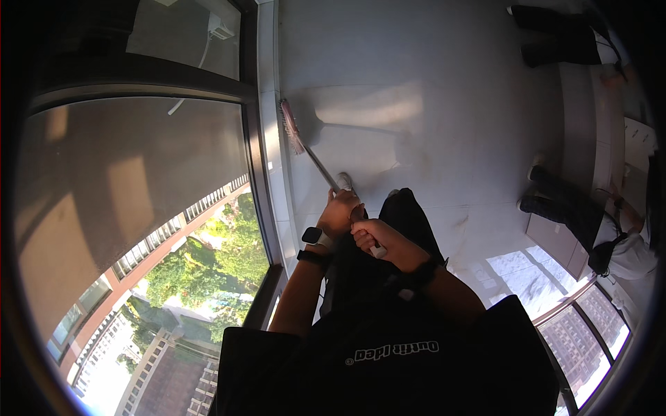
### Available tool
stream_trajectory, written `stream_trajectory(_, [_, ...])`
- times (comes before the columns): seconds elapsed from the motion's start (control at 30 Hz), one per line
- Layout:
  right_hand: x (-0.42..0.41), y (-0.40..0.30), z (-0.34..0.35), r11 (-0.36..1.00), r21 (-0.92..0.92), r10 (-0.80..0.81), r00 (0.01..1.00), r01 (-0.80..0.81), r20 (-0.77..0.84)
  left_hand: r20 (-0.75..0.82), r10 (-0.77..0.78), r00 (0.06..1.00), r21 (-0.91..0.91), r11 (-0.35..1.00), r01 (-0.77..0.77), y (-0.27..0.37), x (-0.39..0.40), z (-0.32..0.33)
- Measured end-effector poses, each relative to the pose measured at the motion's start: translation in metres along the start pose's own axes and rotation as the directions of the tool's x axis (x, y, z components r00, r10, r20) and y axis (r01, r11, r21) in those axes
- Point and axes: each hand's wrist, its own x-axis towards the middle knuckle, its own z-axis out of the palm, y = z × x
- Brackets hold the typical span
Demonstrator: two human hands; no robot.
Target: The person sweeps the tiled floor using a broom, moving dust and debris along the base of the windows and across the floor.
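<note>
A broom with a pale pole (321, 169) runs slantwise in front of me. Its reddish broom head (291, 127) has short bristles and lies by the base of the window wall. My left hand (339, 210) is closed around the pole partway along, with a watch (314, 236) on that wrist. Nearer my body, my right hand (382, 238) grips the top end of the pole, whose pale tip (378, 251) sticks out below the fist. One light shoe (344, 181) of mine shows beside the pole.
A dark-framed window (255, 156) and a tiled ledge (270, 130) run along my left. Grey floor tiles (458, 130) stretch ahead. To the right are two other people, one near (567, 218) and one farther off (559, 39), beside a low cabinet (556, 247).
</note>
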Motion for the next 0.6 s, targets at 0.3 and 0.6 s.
stream_trajectory(0.3, [0.016,-0.013,0.010,0.987,-0.050,-0.146,0.987,0.150,0.064,-0.019,-0.083,0.996,-0.135,0.988,0.080,-0.003,0.016,-0.011])
stream_trajectory(0.6, [0.038,0.000,0.051,0.952,-0.097,-0.287,0.956,0.292,0.061,0.041,0.083,0.996,-0.069,0.994,-0.080,-0.035,0.022,-0.053])
